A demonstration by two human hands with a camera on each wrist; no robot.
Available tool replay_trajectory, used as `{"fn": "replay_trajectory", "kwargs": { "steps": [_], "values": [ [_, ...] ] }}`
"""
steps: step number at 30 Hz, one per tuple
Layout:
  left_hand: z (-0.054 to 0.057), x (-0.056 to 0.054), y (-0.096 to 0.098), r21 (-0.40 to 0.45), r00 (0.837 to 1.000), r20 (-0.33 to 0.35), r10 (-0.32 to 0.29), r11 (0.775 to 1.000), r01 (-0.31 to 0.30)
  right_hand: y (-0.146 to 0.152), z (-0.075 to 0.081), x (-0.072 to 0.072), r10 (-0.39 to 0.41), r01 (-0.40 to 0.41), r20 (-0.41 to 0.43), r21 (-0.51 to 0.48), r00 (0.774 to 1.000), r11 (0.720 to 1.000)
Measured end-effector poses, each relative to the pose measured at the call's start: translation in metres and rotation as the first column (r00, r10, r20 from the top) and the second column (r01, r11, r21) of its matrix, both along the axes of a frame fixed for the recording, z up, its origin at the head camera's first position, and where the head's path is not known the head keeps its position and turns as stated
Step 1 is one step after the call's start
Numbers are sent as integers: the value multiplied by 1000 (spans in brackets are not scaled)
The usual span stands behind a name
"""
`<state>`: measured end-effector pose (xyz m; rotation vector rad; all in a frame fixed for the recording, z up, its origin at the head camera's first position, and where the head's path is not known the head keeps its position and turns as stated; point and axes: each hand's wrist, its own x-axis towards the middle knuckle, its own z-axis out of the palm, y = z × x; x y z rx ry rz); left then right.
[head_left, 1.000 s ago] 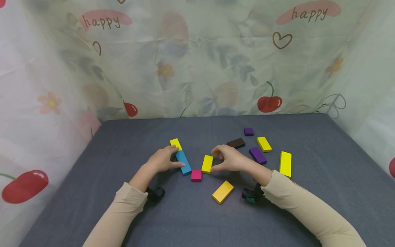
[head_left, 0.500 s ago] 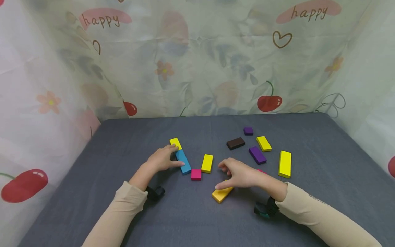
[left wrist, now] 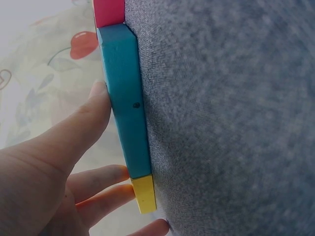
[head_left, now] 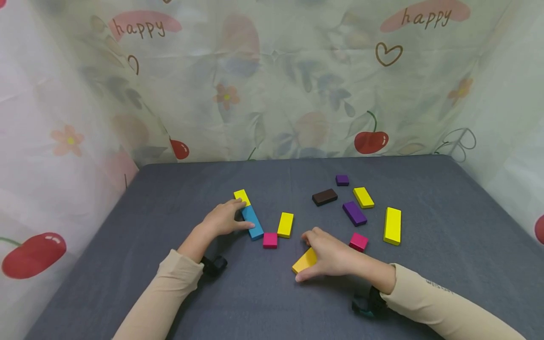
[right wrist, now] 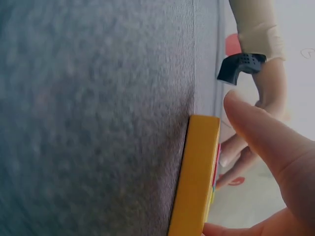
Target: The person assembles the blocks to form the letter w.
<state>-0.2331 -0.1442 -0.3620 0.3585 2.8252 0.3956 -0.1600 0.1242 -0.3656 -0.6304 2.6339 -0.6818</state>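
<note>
My left hand [head_left: 222, 219] rests its thumb on top of a blue block [head_left: 255, 228] and its fingertips near the seam with a small yellow block [head_left: 240, 195]. In the left wrist view those fingers are fairly straight on the blue block [left wrist: 125, 105]. A pink block [head_left: 269, 240] touches the near end of the blue one, and a yellow block [head_left: 285, 225] meets the pink one's corner. My right hand [head_left: 333, 255] hovers over an orange-yellow block [head_left: 305, 262], thumb on the near side, fingers beyond. In the right wrist view the thumb stands apart from the orange-yellow block [right wrist: 197, 172].
To the right on the grey cloth table [head_left: 170, 189] lie a dark brown block [head_left: 325, 197], a small purple block [head_left: 342, 180], a longer purple block [head_left: 354, 213], a yellow block [head_left: 363, 198], a tall yellow block [head_left: 393, 226] and a pink block [head_left: 359, 242]. Printed curtains surround the table.
My right hand has left the yellow block by the pink one and moved nearer and right, to the orange-yellow block. The left hand stays where it was.
</note>
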Motion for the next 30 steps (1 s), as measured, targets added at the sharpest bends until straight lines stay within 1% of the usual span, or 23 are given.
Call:
{"fn": "replay_trajectory", "kwargs": {
  "steps": [7, 11, 15, 20, 30],
  "values": [
    [0, -1, 0, 2, 1000, 7, 1, 1000, -1, -3, -2, 3, -2, 3, -39, 23, 999, 1000],
    [-1, -1, 0, -1, 1000, 6, 1, 1000, -1, -4, -1, 4, -9, 10, -27, 15, 1000, 1000],
    [-1, 0, 0, 3, 1000, 4, 1, 1000, -1, -3, 3, 1, -23, 23, -13, -19, 1000, 1000],
    [-1, 0, 0, 11, 1000, 3, 1, 1000, -2, 0, 7, -7, -25, 23, -53, -55, 998, 998],
    [0, 0, 0, 11, 1000, 5, 1, 1000, -1, 3, 17, -31, -12, 0, -115, -103, 993, 995]
  ]
}}
